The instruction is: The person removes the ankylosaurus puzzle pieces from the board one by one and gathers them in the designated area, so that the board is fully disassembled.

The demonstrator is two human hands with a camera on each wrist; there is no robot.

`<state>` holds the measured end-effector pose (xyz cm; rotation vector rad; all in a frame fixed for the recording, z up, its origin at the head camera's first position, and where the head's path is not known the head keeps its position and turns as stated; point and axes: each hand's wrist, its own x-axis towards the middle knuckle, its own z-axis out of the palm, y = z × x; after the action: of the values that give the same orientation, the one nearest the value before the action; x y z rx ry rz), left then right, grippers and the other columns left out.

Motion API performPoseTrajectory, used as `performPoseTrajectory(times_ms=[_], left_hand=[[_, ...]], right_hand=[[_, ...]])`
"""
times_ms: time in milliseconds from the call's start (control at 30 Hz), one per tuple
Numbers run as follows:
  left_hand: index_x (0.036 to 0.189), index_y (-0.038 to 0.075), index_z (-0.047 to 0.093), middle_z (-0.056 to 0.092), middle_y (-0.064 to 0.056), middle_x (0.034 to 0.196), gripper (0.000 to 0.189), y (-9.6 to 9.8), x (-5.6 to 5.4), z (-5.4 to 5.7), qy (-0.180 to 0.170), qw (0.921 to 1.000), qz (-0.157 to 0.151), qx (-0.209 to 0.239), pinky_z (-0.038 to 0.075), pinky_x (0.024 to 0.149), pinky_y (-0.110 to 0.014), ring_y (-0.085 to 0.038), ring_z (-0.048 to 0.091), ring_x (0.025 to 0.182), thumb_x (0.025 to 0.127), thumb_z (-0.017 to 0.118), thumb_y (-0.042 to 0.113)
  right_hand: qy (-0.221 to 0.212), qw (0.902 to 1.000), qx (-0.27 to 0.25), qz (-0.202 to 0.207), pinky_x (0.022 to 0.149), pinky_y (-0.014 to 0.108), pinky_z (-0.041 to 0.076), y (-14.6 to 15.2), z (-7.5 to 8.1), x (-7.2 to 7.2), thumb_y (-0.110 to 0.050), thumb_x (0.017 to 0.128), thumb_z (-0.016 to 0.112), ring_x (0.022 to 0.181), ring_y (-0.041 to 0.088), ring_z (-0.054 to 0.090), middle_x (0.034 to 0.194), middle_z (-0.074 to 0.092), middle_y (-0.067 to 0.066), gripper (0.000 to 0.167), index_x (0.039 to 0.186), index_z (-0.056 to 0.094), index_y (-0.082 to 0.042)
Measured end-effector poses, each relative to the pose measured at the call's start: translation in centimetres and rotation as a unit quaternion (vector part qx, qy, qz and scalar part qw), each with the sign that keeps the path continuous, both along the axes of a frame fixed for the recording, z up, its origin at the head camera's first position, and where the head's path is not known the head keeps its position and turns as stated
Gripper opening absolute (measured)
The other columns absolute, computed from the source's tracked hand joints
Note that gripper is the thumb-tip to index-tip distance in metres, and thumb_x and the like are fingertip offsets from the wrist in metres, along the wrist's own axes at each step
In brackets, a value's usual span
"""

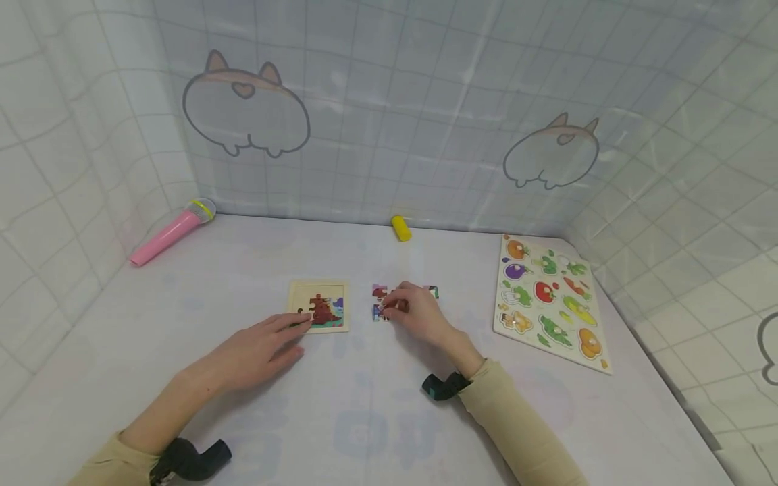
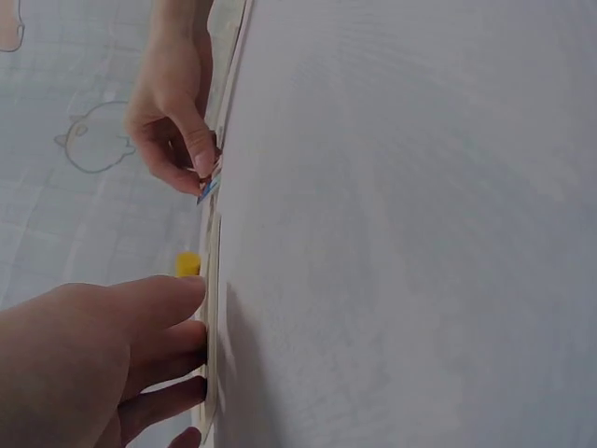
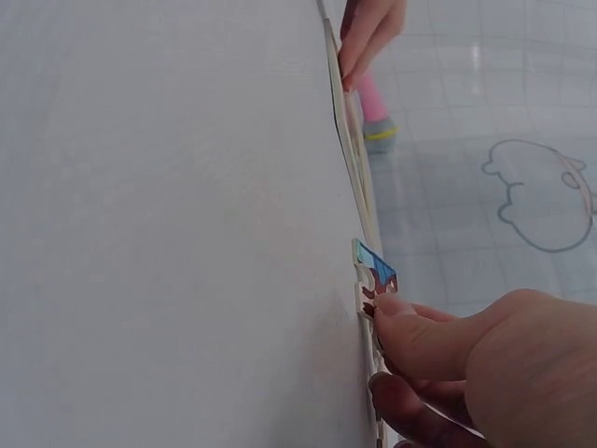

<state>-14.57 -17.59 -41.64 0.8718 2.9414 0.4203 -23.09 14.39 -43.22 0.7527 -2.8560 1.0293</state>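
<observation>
A small wooden jigsaw tray (image 1: 298,294) with a partly assembled brown dinosaur picture lies left of centre on the table. My left hand (image 1: 252,352) rests its fingertips on the tray's near left side, fingers mostly straight. To the right, my right hand (image 1: 419,314) pinches a jigsaw piece (image 3: 376,269) between thumb and fingers; it shows blue and brown, tilted up in the right wrist view. Several loose jigsaw pieces (image 1: 379,291) lie around and partly under the right hand, which hides some of them.
A vegetable puzzle board (image 1: 529,317) lies at the right. A pink toy microphone (image 1: 167,236) is at the far left, and a small yellow object (image 1: 401,228) stands by the back wall. Patterned curtain walls enclose the white table (image 1: 340,418).
</observation>
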Motion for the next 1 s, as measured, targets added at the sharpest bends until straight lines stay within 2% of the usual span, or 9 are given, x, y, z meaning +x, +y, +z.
performPoseTrajectory(times_ms=[267, 567, 1000], left_hand=[[0.149, 0.015, 0.049, 0.046, -0.007, 0.153, 0.056, 0.09, 0.08, 0.05, -0.015, 0.9999, 0.004, -0.003, 0.048, 0.103, -0.055, -0.034, 0.045, 0.138, 0.101, 0.057, 0.041], [0.151, 0.019, 0.046, 0.041, -0.004, 0.157, 0.059, -0.34, -0.16, -0.04, -0.055, 0.9983, 0.009, 0.015, 0.043, 0.106, -0.06, -0.034, 0.039, 0.142, 0.1, 0.057, 0.045], [0.152, 0.02, 0.045, 0.04, -0.003, 0.158, 0.062, -0.46, -0.23, 0.06, -0.064, 0.9978, 0.011, 0.015, 0.043, 0.107, -0.059, -0.033, 0.039, 0.142, 0.098, 0.06, 0.045]], right_hand=[[0.015, 0.9999, 0.004, 0.004, 0.064, 0.021, 0.042, -0.09, -0.06, 0.09, -0.014, 0.09, 0.076, 0.076, 0.012, 0.051, 0.09, 0.061, -0.003, 0.008, 0.098, 0.076, -0.013], [0.009, 0.9999, 0.008, 0.0, 0.064, 0.02, 0.042, -0.13, -0.28, 0.03, -0.017, 0.088, 0.077, 0.076, 0.012, 0.051, 0.092, 0.061, -0.004, 0.012, 0.1, 0.075, -0.013], [-0.001, 0.9998, 0.009, -0.017, 0.062, 0.022, 0.039, -0.22, -0.16, 0.13, -0.018, 0.087, 0.079, 0.074, 0.013, 0.05, 0.088, 0.06, -0.005, 0.009, 0.093, 0.073, -0.016]])
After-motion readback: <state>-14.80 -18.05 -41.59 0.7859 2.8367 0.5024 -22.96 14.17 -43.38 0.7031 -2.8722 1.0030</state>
